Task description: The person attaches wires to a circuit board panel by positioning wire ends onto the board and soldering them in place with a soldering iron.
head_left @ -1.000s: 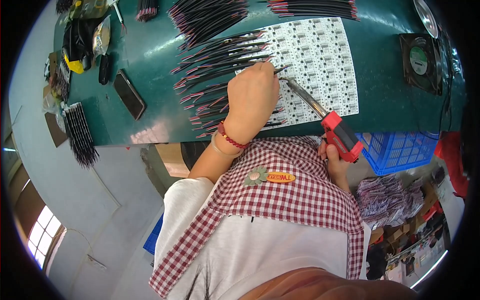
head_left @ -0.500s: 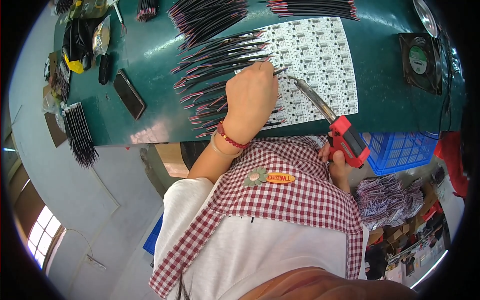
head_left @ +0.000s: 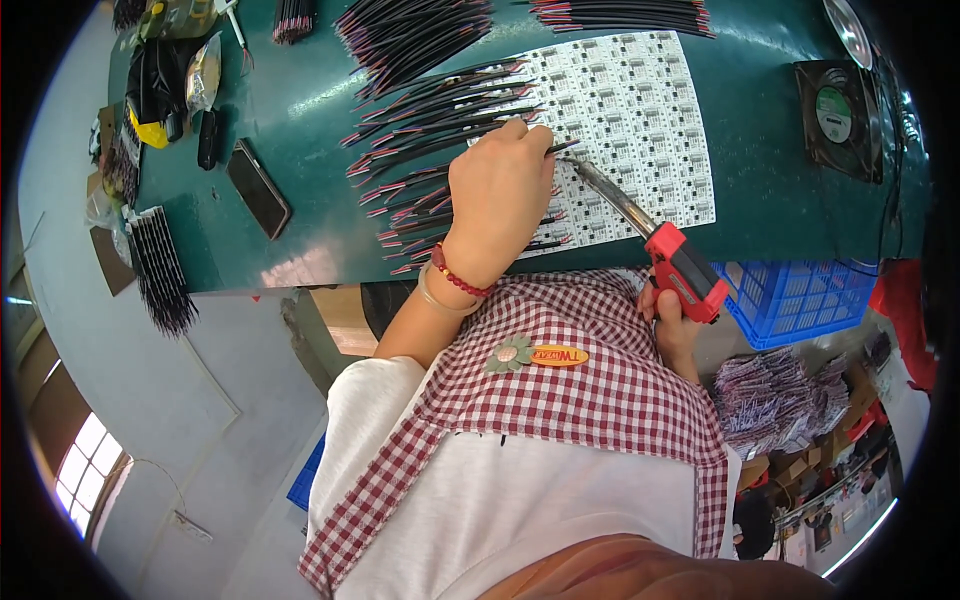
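Setting: small electronics assembly workshop. Evidence:
- green table (head_left: 300, 215) carrying a white panel of small circuit boards (head_left: 640, 130), directly beyond the fingers (head_left: 520, 135);
- rows of cut red-and-black wires (head_left: 420, 40), beyond and left of the fingers;
- red-handled soldering iron (head_left: 670, 255), its tip just right of the fingers;
- black cooling fan (head_left: 838, 115), far right;
- blue plastic crate (head_left: 800, 300) and heaped wire bundles (head_left: 770, 395) below the table edge, lower right;
- checked apron (head_left: 560, 390), nearest the viewer.
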A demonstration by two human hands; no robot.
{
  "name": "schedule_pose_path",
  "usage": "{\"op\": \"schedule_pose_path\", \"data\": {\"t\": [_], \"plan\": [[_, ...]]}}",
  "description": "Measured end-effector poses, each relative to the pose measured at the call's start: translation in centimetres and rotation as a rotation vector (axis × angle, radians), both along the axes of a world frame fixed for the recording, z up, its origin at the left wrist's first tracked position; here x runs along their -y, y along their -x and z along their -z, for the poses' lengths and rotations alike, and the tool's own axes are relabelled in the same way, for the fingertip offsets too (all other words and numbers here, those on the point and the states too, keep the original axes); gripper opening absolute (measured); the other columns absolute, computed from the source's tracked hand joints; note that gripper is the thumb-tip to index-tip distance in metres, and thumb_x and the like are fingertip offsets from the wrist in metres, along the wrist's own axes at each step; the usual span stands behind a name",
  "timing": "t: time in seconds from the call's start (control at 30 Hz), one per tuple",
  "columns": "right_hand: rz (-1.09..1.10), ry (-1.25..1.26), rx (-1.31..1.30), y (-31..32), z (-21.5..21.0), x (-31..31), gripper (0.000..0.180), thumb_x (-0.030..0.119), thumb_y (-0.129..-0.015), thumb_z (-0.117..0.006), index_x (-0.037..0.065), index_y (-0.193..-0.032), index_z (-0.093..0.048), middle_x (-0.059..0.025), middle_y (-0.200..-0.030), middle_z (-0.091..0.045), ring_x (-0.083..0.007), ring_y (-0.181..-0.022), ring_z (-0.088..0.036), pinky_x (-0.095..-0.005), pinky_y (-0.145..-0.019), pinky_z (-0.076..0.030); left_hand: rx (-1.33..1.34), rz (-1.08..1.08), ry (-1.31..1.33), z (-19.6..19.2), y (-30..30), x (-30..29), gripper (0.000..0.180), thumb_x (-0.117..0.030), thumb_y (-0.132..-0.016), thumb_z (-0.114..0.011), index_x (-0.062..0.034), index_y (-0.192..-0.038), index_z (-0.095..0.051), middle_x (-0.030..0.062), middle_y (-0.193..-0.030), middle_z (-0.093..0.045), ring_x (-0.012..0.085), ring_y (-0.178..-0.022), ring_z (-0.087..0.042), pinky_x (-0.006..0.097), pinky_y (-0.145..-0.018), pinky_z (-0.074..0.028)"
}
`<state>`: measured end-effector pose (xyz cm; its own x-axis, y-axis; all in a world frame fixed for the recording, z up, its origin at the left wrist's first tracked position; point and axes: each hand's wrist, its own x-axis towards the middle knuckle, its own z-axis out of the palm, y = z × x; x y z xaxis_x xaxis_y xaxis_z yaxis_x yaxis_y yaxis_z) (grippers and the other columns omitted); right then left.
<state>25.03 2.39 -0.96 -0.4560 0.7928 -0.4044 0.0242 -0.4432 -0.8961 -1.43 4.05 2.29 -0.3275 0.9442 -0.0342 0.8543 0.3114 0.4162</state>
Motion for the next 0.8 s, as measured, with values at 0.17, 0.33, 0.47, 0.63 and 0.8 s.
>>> {"op": "schedule_pose_path", "data": {"t": [0.17,0.33,0.47,0.63,0.8], "plan": [[0.003,-0.017,0.009,0.1,0.0,0.1,0.031,0.032,-0.093,-0.059,0.002,-0.083,-0.057,-0.0014,-0.068,-0.054,-0.0082,-0.059,-0.047,-0.0240,-0.055,-0.037,0.010,0.020,0.035,-0.3,0.1,-0.1,0.009,-0.011,-0.074,-0.069,-0.0059,-0.073,-0.062,0.0081,-0.074,-0.057,0.0272,-0.073,-0.062,0.039,-0.060,-0.049],[0.003,-0.025,0.022,0.0,0.1,0.2,0.030,0.031,-0.092,-0.061,0.002,-0.084,-0.058,-0.0008,-0.068,-0.054,-0.0085,-0.060,-0.048,-0.0239,-0.055,-0.037,-0.024,0.030,0.017,-0.2,-0.1,-0.2,0.009,-0.010,-0.072,-0.069,-0.0055,-0.070,-0.061,0.0082,-0.073,-0.057,0.0269,-0.073,-0.062,0.039,-0.060,-0.049],[-0.085,-0.090,0.064,-0.5,0.8,0.3,0.052,0.039,-0.091,-0.059,-0.004,-0.119,-0.051,-0.0041,-0.067,-0.052,-0.0103,-0.054,-0.045,-0.0250,-0.051,-0.038,-0.049,0.034,-0.004,-0.1,-0.2,-0.1,0.009,-0.008,-0.071,-0.067,-0.0052,-0.068,-0.060,0.0081,-0.072,-0.057,0.0263,-0.072,-0.062,0.038,-0.059,-0.050],[0.054,-0.035,-0.026,-0.3,0.0,0.6,0.030,0.029,-0.091,-0.060,0.000,-0.090,-0.058,-0.0031,-0.070,-0.054,-0.0094,-0.060,-0.048,-0.0245,-0.055,-0.038,-0.066,0.038,0.000,0.0,-0.3,-0.1,0.007,-0.007,-0.071,-0.065,-0.0050,-0.068,-0.059,0.0082,-0.073,-0.057,0.0261,-0.072,-0.062,0.037,-0.058,-0.050],[0.045,-0.035,-0.037,-0.6,-0.1,0.5,0.032,0.031,-0.091,-0.060,-0.001,-0.094,-0.057,-0.0036,-0.072,-0.055,-0.0095,-0.061,-0.048,-0.0242,-0.055,-0.038,-0.072,0.048,0.008,0.0,-0.2,0.1,0.008,-0.009,-0.072,-0.065,-0.0052,-0.069,-0.059,0.0089,-0.075,-0.057,0.0258,-0.074,-0.062,0.037,-0.059,-0.050]]}}
